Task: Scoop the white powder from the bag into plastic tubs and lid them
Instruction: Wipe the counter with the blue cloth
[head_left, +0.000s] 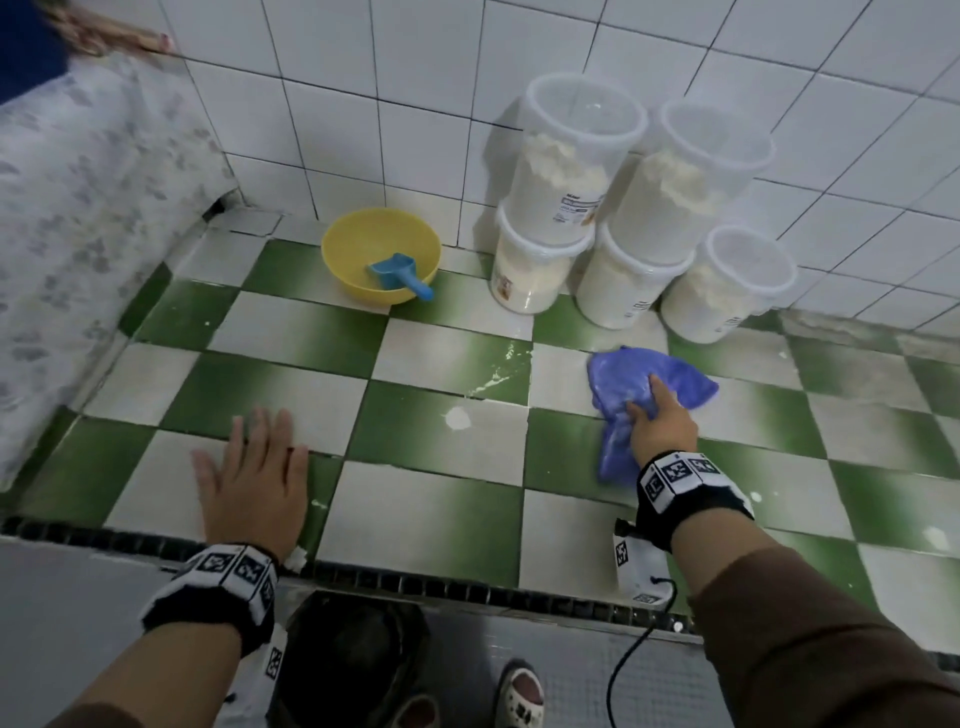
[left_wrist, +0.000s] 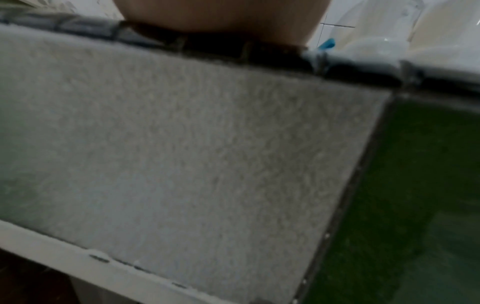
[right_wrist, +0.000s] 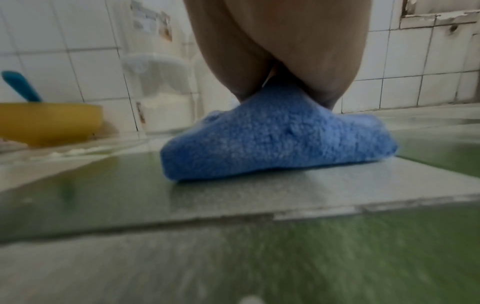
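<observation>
While left hand (head_left: 254, 478) lies flat, fingers spread, on the tiled tabletop (head_left: 447, 358), right hand (head_left: 662, 423) presses a blue cloth (head_left: 623, 374), index finger extended, other fingers curled into it.

Left hand (head_left: 254, 478) flat, fingers spread, right hand (head_left: 660, 421) outstretched, index finger extended

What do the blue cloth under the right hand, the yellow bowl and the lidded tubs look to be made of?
Blue cloth: fuzzy, looks like microfibre or terry. Yellow bowl: opaque, smooth, probably plastic. Tubs: translucent plastic, likely; powder shows through the walls.
</observation>
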